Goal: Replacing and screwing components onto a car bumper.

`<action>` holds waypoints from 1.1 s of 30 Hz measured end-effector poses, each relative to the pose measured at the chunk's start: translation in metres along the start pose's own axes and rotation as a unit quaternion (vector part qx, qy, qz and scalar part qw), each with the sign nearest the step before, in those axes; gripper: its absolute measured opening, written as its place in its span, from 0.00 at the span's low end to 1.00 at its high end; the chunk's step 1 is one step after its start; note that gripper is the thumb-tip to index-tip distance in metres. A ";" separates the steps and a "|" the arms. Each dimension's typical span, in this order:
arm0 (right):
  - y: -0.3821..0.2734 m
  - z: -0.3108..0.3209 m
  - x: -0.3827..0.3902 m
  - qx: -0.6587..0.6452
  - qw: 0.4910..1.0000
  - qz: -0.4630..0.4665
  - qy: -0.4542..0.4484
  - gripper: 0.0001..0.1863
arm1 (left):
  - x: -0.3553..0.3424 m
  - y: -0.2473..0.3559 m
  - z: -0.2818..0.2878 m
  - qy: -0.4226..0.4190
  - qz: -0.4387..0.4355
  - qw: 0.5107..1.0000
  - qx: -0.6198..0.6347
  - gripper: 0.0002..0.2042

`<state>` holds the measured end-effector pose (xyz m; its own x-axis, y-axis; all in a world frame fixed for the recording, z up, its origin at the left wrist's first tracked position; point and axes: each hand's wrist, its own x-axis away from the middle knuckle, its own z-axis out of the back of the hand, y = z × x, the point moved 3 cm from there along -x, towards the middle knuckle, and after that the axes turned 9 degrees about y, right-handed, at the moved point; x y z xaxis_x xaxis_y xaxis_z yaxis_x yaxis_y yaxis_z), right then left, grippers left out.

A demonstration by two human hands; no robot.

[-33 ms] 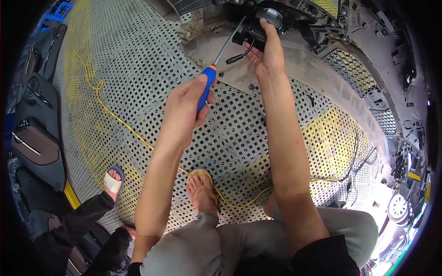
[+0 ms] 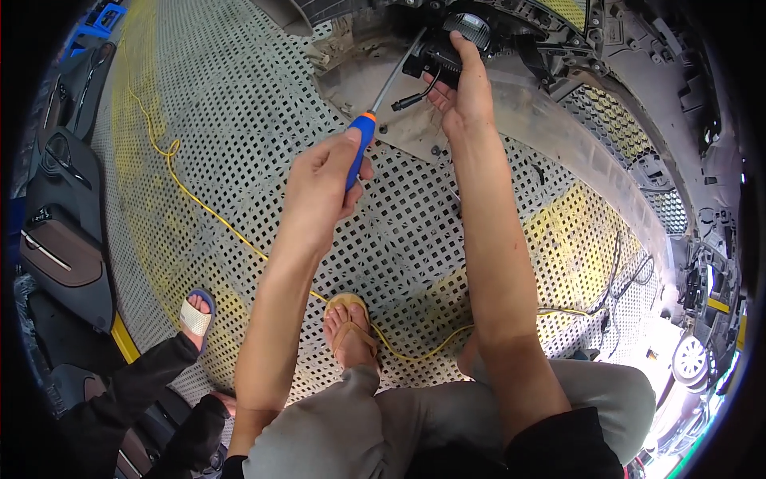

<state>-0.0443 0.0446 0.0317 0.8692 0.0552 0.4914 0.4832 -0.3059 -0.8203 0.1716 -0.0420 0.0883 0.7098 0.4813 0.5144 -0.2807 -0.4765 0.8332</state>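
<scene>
My left hand (image 2: 321,177) is closed round the blue handle of a screwdriver (image 2: 363,137) with an orange collar. Its long metal shaft slants up and right, the tip ending beside a black round finned unit (image 2: 472,29); whether the tip sits in a screw is too dark to tell. My right hand (image 2: 469,92) grips this unit, thumb on top and fingers underneath, partly hidden. From the unit's lower side hangs a short black cable with a plug (image 2: 407,103) at its loose end. The unit sits against a large dark car bumper part (image 2: 511,76).
Perforated grey and yellow matting (image 2: 399,263) covers the floor, crossed by a yellow cable (image 2: 209,209). Car door panels (image 2: 68,247) stand at left, near another person's sandalled foot (image 2: 195,315). Dark cables (image 2: 614,291) lie at right, beside more car parts (image 2: 710,279).
</scene>
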 end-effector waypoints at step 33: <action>0.000 0.002 -0.001 -0.002 0.999 0.005 -0.041 0.26 | -0.005 0.013 -0.019 0.221 -0.402 0.669 -0.585 0.17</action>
<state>-0.0452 0.0469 0.0309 0.8797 0.1300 0.4574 0.4743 -0.3098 -0.8241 0.1521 -0.0371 0.1001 0.7470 0.5298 -0.4016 -0.4199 0.8443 0.3329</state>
